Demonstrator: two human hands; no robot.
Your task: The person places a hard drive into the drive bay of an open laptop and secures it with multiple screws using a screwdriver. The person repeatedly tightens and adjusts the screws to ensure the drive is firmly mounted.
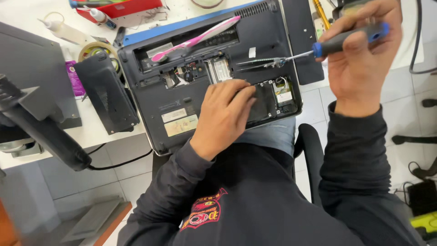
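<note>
An upturned dark laptop (182, 98) lies at the desk's edge with its bottom covers off, circuit parts exposed. My left hand (225, 114) rests flat on it, fingers on a black panel (264, 102) in the lower right bay. My right hand (362, 50) is raised at the right, gripping a screwdriver (339, 42) with a black and blue handle; its thin shaft points left over the laptop. A pink and white toothbrush (195, 38) lies across the open upper bay. Tweezers (259, 64) rest on the laptop near the screwdriver tip.
A black battery pack (107, 93) lies left of the laptop. A black removed cover (300, 41) sits at the right. Tape rolls (95, 48), a glue bottle (54, 25) and a red tray (120, 7) stand behind. A dark stand with a cable (41, 127) is at the left.
</note>
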